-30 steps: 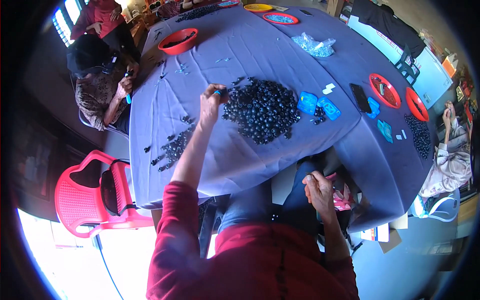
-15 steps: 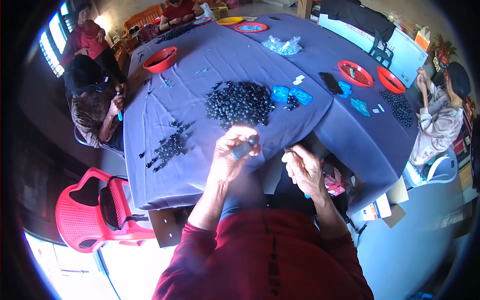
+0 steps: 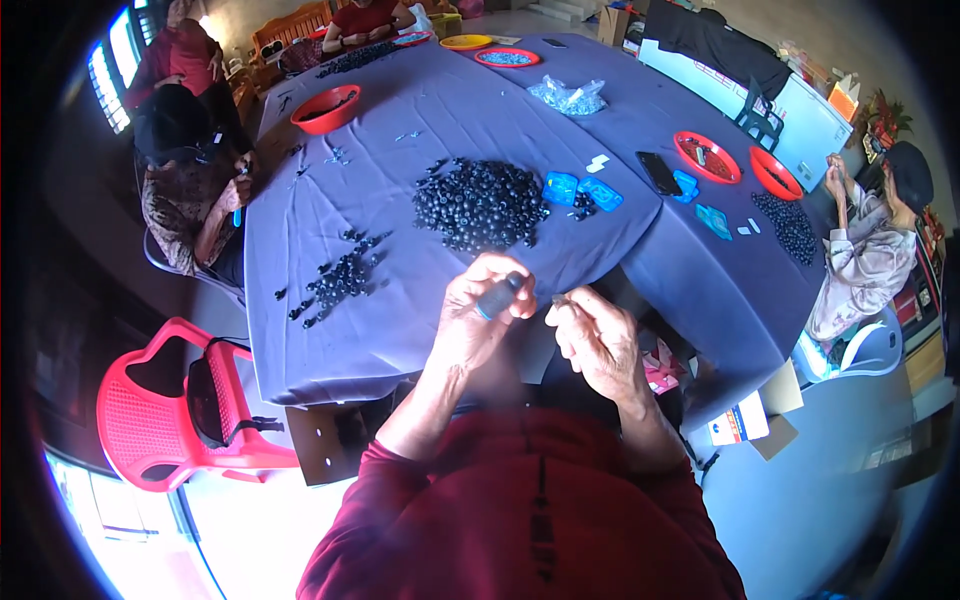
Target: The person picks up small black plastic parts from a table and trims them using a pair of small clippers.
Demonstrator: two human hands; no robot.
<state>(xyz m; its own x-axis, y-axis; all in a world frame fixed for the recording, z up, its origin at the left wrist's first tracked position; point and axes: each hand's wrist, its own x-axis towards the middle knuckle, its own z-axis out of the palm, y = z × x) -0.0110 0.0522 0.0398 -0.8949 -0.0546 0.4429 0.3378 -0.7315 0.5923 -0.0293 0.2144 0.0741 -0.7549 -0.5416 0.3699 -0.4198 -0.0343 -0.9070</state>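
Note:
My left hand [image 3: 470,320] is raised in front of the table's near edge, its thumb and fingers pinching a small black round part [image 3: 515,280]. A dark finger sleeve [image 3: 494,300] with a blue edge covers the thumb. Close by on the right, my right hand [image 3: 600,345] is closed, with a small dark tip [image 3: 559,298] poking out at its fingers. The rest of what it grips is hidden. Past my hands lies a large pile of black round parts [image 3: 480,205] on the table, and a smaller scattered group of black parts [image 3: 340,285] is to the left.
A grey-blue cloth covers the table [image 3: 400,340]. On it are red bowls [image 3: 325,122], blue packets [image 3: 600,193], a phone [image 3: 658,173] and a clear bag [image 3: 568,96]. Co-workers [image 3: 185,190] sit around the table. A pink chair [image 3: 165,410] stands at left.
My two hands have come closer together, the right one moving left and the left one slightly right. The left hand still pinches the black part.

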